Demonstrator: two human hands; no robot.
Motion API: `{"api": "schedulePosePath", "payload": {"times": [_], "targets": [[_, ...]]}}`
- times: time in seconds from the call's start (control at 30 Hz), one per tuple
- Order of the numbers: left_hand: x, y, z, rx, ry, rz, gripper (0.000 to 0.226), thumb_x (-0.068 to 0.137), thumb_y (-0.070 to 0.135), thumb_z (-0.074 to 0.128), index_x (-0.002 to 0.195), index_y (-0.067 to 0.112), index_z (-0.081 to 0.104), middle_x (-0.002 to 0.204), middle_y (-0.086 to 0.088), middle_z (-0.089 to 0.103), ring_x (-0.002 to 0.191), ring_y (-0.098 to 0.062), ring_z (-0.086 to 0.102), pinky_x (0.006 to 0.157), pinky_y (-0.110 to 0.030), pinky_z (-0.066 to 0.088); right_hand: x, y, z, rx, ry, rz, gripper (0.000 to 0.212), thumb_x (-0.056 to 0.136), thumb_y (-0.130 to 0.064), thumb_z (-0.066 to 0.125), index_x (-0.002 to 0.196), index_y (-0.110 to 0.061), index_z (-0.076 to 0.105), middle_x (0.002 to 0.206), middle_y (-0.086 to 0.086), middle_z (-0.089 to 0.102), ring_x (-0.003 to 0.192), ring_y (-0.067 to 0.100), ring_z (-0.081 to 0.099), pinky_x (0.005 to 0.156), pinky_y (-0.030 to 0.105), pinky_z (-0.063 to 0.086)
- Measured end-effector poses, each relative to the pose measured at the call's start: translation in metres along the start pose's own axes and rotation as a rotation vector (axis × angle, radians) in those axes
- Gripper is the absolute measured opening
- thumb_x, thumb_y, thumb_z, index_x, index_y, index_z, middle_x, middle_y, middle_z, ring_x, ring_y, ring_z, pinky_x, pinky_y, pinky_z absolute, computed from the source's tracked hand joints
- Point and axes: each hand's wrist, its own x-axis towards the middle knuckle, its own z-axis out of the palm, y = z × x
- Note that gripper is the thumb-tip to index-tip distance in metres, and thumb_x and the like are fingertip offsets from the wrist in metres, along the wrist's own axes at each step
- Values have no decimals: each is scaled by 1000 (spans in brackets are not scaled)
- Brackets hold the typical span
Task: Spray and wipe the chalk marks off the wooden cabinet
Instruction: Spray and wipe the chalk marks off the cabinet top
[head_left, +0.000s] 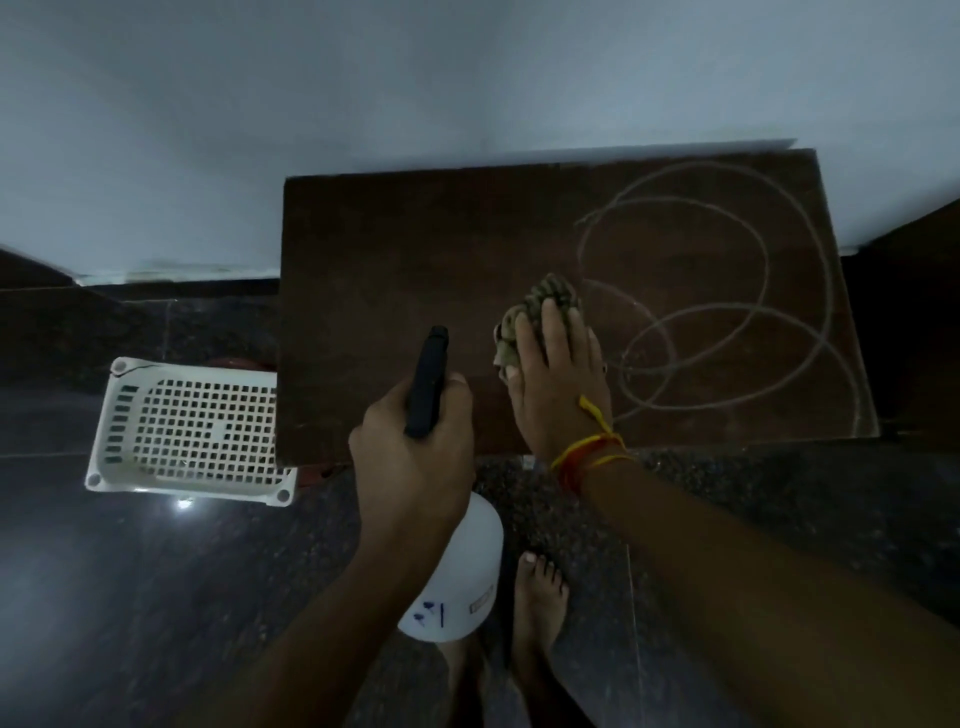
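Observation:
The dark wooden cabinet (395, 249) stands against the wall, its top seen from above. Looping white chalk marks (727, 291) cover the right half of the top; the left half looks plain. My right hand (561, 384) lies flat on a crumpled greenish-brown cloth (545, 306) near the middle of the top, fingers straight, just left of the chalk loops. My left hand (410, 457) grips the black trigger head of a white spray bottle (457, 566), held over the cabinet's front edge with the nozzle pointing away from me.
A white perforated plastic basket (124, 415) sits on the dark polished floor left of the cabinet. My bare foot (540, 597) stands on the floor in front of it. A pale wall rises behind; dark furniture flanks the far right.

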Motion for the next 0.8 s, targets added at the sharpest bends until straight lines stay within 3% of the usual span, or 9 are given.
{"api": "schedulePosePath", "payload": {"times": [0.17, 0.27, 0.4, 0.57, 0.8], "targets": [[-7, -6, -11, -3, -11, -10, 31, 92, 34, 57, 78, 7, 64, 78, -22, 68, 67, -48, 62, 58, -59, 55, -39, -13, 4, 9, -13, 23, 56, 95, -36, 30, 143, -10, 37, 150, 18, 31, 137, 44, 28, 110, 55, 27], [-8, -6, -19, -5, -16, 12, 34, 91, 37, 56, 76, 7, 64, 76, -22, 69, 63, -47, 62, 56, -58, 54, -57, -12, 1, -22, -81, -9, 57, 93, -37, 28, 142, -11, 39, 149, 18, 33, 136, 43, 32, 108, 56, 31], [-7, -9, -26, -11, -13, 35, 37, 92, 36, 57, 77, 3, 64, 73, -25, 67, 62, -48, 61, 55, -58, 53, -17, -7, -3, -32, -63, -16, 57, 96, -39, 25, 146, -13, 31, 153, 16, 27, 139, 41, 26, 111, 54, 26], [-12, -13, -29, -15, -18, 23, 33, 93, 32, 57, 76, 5, 65, 72, -22, 68, 63, -46, 63, 58, -54, 54, -6, -14, -3, 10, -71, 57, 56, 98, -34, 39, 148, -12, 26, 155, 16, 20, 141, 42, 18, 115, 53, 20], [-13, -8, -35, -8, -62, 69, 33, 93, 32, 57, 76, 5, 65, 73, -23, 67, 61, -46, 61, 54, -52, 51, -60, -23, -1, -2, -134, 49, 57, 93, -37, 28, 143, -12, 36, 150, 17, 32, 137, 41, 31, 107, 55, 34]]}}
